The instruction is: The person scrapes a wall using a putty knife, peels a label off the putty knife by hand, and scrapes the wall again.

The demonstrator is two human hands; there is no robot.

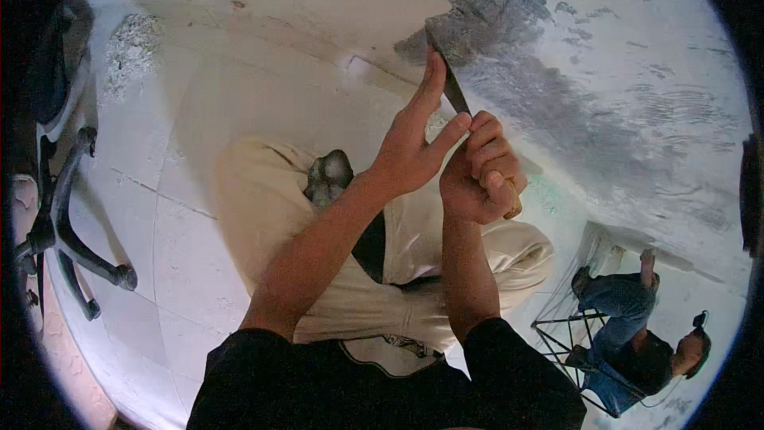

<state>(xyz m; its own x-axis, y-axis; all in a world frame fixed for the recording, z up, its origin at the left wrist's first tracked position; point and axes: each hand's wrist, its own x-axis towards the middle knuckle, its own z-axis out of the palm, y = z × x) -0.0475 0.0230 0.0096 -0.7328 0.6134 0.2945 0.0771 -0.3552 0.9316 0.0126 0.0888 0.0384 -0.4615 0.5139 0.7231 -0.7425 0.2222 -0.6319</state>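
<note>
My right hand is closed around the wooden handle of a putty knife, whose butt sticks out below my fist. Its dark blade is seen nearly edge-on and points up and to the left. My left hand is held beside the blade with straight fingers, fingertips at or against its flat side and thumb near my right fist. Whether the left fingertips press on the metal is hard to tell. Beyond the blade tip is a rough grey patch on the white wall.
My crossed legs in beige trousers are below my hands on the pale tiled floor. A wheeled chair base stands at the left. At lower right a person sits on a metal-framed seat by the wall.
</note>
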